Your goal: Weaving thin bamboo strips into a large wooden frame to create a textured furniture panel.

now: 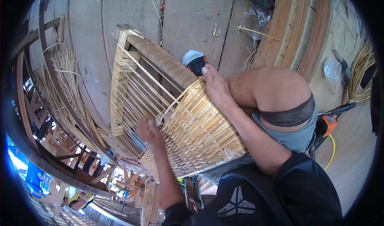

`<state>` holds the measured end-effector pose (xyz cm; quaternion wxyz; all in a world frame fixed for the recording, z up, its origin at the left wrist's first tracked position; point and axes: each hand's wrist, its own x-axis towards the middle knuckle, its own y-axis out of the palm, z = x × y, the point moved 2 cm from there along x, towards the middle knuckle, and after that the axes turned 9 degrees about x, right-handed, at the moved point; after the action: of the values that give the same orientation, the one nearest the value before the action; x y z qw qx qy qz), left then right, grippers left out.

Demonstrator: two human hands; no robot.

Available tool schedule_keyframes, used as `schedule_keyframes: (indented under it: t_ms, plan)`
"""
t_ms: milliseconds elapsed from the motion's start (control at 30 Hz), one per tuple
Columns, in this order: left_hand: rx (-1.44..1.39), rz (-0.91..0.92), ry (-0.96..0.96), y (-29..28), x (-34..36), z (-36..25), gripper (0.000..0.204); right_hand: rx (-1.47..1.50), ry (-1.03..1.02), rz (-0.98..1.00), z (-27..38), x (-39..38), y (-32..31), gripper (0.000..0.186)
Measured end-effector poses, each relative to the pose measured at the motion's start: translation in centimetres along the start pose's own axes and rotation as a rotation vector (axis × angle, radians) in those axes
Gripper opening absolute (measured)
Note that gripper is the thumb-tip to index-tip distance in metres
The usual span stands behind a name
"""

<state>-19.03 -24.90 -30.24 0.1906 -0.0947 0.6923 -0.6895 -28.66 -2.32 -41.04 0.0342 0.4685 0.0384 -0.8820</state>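
A wooden frame (164,58) lies tilted across my lap, partly covered by a tight weave of pale rattan strips (204,134). Toward its far left end, bare parallel strands (146,82) run to a wrapped end bar (119,86). My right hand (216,86) grips the upper edge of the woven part, its thumb along the edge and the other fingers mostly hidden. Where weave and open strands meet, my left hand (151,134) is closed, slightly blurred, with its fingertips among the strands. Whatever it pinches cannot be made out.
Bundles of thin rattan (72,74) lie at left beside a curved wooden frame (52,70). Wooden planks (288,30) are stacked at upper right. An orange power tool (329,124) with a yellow cord sits right of my bent knee (284,82). A coiled rattan bundle (360,78) lies far right.
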Motion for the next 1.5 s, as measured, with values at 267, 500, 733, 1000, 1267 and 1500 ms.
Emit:
schedule_keyframes:
  t_ms: [267, 500, 733, 1000, 1267, 1500]
  plan:
    - [-0.265, 0.084, 0.019, 1.2, 2.5, -11.7, 0.020, 0.103, 0.013, 0.035, 0.3, 0.0, 0.4, 0.052]
    - [-0.450, 0.160, -0.025, 2.9, 2.8, -11.1, 0.024, 0.088, 0.004, 0.024, 0.5, -0.1, 0.2, 0.049]
    - [-0.593, 0.150, 0.033, 5.7, 2.6, -8.3, 0.016, -0.191, -0.322, -0.077, 4.0, -1.8, 0.7, 0.031]
    - [-1.272, 0.435, -0.689, 2.8, 1.9, -11.9, 0.027, 0.092, -0.625, 0.357, 15.6, -14.2, -9.9, 0.019]
    - [-0.600, 0.253, 0.069, 4.8, 3.4, -10.3, 0.030, -0.434, -0.218, -0.407, 7.4, -18.3, -31.9, 0.020]
    - [-0.575, 0.290, -0.002, 5.2, 3.1, -8.5, 0.029, -0.917, -0.002, -0.290, 1.5, -20.4, -27.8, 0.018]
